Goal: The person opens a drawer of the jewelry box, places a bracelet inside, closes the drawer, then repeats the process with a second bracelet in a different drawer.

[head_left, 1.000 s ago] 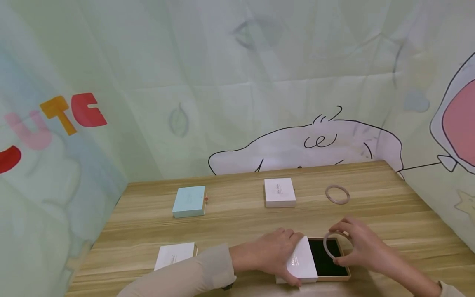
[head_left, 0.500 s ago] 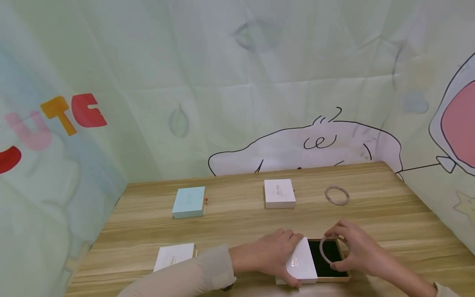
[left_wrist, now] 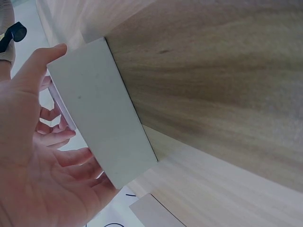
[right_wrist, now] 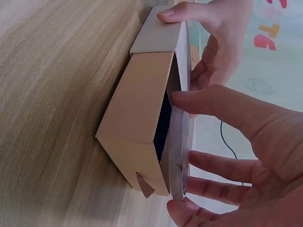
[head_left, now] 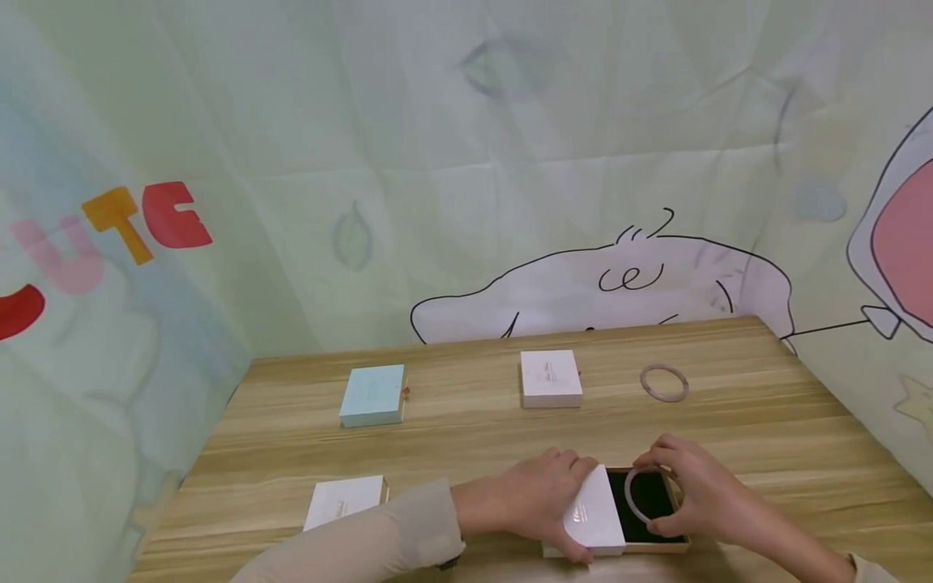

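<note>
My left hand point(head_left: 543, 498) grips the white sleeve point(head_left: 599, 514) of a drawer-style gift box, thumb on its near side and fingers along the far side. Out of the sleeve's right end sticks the tan drawer point(right_wrist: 137, 94), lined in black, with a small ribbon tab point(right_wrist: 145, 185) on its end. My right hand point(head_left: 707, 494) pinches a pale, translucent bangle point(head_left: 630, 500) between thumb and fingertips. The bangle is tilted over the drawer, and in the right wrist view it lies right along the drawer's top rim point(right_wrist: 161, 151). A second bangle point(head_left: 664, 383) lies flat farther back.
A light blue box point(head_left: 372, 395) stands back left, a white box point(head_left: 550, 379) at the back middle. Another white box point(head_left: 345, 500) is at the front left, partly behind my left sleeve point(head_left: 394, 530). A printed cloth point(head_left: 466, 202) hangs behind the wooden table point(head_left: 466, 433).
My right hand has moved the bangle slightly left and lower over the open drawer. My left hand has stayed on the box sleeve.
</note>
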`<state>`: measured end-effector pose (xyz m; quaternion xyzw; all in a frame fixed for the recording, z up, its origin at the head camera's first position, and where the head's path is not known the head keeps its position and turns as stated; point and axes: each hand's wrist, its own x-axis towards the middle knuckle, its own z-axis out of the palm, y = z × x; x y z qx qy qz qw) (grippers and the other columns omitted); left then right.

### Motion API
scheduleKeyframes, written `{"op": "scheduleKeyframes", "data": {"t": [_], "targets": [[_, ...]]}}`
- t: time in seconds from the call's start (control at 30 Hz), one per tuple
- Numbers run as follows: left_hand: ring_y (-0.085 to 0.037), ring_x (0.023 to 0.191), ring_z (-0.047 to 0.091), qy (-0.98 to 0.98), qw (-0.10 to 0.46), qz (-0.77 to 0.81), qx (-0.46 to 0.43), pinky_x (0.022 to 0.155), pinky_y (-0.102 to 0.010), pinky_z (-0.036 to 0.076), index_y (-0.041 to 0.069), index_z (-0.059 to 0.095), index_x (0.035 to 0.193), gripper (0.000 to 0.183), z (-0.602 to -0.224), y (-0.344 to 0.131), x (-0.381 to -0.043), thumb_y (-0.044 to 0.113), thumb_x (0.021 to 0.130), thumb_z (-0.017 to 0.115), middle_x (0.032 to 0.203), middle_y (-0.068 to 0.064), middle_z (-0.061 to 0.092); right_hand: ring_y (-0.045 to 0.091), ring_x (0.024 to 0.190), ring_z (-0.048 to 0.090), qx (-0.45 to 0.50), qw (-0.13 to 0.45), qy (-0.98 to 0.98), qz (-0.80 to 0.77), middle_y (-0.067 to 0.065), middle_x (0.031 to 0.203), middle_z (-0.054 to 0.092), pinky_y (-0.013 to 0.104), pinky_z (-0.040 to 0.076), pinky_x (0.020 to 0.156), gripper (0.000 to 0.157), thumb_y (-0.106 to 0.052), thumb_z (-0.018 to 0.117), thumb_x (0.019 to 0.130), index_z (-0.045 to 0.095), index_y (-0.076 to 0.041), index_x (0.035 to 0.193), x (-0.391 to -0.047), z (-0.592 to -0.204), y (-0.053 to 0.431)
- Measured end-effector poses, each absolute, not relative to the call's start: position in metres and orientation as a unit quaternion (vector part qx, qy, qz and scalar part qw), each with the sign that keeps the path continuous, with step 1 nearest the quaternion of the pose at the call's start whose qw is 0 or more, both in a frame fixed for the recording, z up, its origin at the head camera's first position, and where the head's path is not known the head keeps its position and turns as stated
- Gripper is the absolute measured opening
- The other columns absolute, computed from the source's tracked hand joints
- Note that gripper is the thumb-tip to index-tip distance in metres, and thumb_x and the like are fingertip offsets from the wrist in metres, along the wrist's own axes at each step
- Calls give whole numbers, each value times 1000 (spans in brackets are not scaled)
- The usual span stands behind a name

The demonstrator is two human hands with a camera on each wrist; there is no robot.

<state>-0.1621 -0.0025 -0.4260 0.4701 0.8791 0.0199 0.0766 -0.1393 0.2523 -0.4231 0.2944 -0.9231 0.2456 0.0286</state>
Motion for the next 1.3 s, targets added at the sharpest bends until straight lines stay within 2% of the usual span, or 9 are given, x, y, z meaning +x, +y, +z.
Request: {"op": "scheduleKeyframes", "data": {"t": [0.27,0.53,0.87,1.3], "targets": [[-8,106,51,878,86,25,470,91,-19,43,6,41,147,104,-425,-2,-163,72,72,73,125,-3,56,12,86,55,314,26,-915,254,-10,98,57,31,49,71,57,-29,96,55,71,-12,103,-141,-425,251],[-7,101,50,877,74,24,475,87,-18,42,6,42,145,102,-427,-2,-164,72,72,74,121,-1,56,13,89,54,325,11,-910,256,-10,101,56,31,49,73,56,-35,95,59,71,-13,106,-139,-426,250],[-7,104,50,877,79,25,474,88,-18,42,6,41,146,103,-427,-3,-163,72,73,73,124,-2,56,14,90,54,312,-18,-913,262,-8,102,55,30,50,74,58,-35,95,60,71,-10,107,-140,-426,245],[-9,112,50,876,89,28,474,95,-19,41,5,40,147,104,-426,-3,-164,72,74,72,131,-4,54,15,86,52,316,34,-919,233,-8,97,53,32,48,71,60,-30,98,52,72,-10,102,-136,-431,239]]}}
